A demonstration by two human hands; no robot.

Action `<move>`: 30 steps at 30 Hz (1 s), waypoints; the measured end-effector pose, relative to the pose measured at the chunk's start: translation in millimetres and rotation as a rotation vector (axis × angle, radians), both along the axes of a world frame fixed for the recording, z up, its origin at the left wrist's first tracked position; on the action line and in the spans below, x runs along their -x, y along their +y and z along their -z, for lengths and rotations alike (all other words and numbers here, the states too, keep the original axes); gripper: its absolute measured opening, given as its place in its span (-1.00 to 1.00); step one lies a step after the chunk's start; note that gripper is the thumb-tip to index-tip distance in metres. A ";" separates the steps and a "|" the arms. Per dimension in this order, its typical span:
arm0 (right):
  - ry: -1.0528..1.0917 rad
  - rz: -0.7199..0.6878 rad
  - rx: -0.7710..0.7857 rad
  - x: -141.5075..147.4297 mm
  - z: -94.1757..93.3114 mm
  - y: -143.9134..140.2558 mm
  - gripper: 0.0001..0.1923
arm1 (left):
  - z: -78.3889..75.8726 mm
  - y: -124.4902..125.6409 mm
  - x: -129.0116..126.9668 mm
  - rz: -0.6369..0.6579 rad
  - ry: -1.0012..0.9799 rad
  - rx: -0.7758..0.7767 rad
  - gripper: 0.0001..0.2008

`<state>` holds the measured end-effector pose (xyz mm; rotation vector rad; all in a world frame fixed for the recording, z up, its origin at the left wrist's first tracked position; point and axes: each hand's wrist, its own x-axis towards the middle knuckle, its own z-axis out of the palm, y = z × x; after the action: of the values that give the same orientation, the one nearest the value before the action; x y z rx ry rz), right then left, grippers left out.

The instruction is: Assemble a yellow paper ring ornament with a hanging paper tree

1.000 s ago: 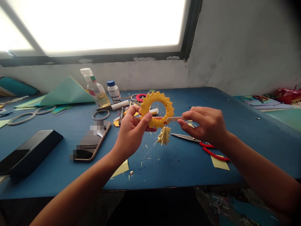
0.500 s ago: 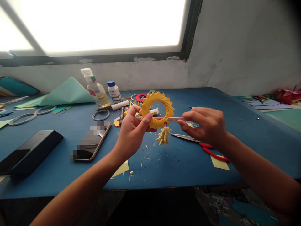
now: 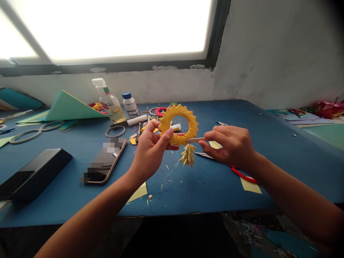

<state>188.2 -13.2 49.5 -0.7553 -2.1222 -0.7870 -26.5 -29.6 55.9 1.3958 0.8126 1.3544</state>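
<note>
Blue table (image 3: 268, 122) carries phone (image 3: 106, 161), scissors (image 3: 236, 172), bottles (image 3: 109, 101).

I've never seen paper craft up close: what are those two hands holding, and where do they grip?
The left hand pinches the yellow paper ring at its lower left edge. The right hand holds a thin stick by one end, its tip at the ring's bottom.

No legible text anywhere.

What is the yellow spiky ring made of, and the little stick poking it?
The yellow ring looks like matte folded paper: sharp creases and overlapping pointed flaps show round its rim. The small star hanging under it looks like the same paper, paler. The stick in the right hand is pale, thin and flat, probably wood, though plastic can't be ruled out. The left hand holds the ring.
</note>
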 end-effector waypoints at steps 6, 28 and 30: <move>0.025 0.010 0.008 0.0 -0.2 0.5 -0.78 | -2.0 -0.1 0.4 -0.006 0.010 0.012 -0.78; 0.044 -0.044 0.080 1.2 0.0 0.9 -0.78 | -2.3 -1.5 1.0 -0.013 0.031 0.012 -0.78; 0.032 -0.053 0.092 1.0 0.7 0.8 -0.79 | -2.7 -1.7 1.2 -0.030 0.045 0.012 -0.79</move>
<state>187.2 -12.4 48.9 -0.7522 -2.1526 -0.6487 -27.7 -31.3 58.6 1.4145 0.8728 1.3427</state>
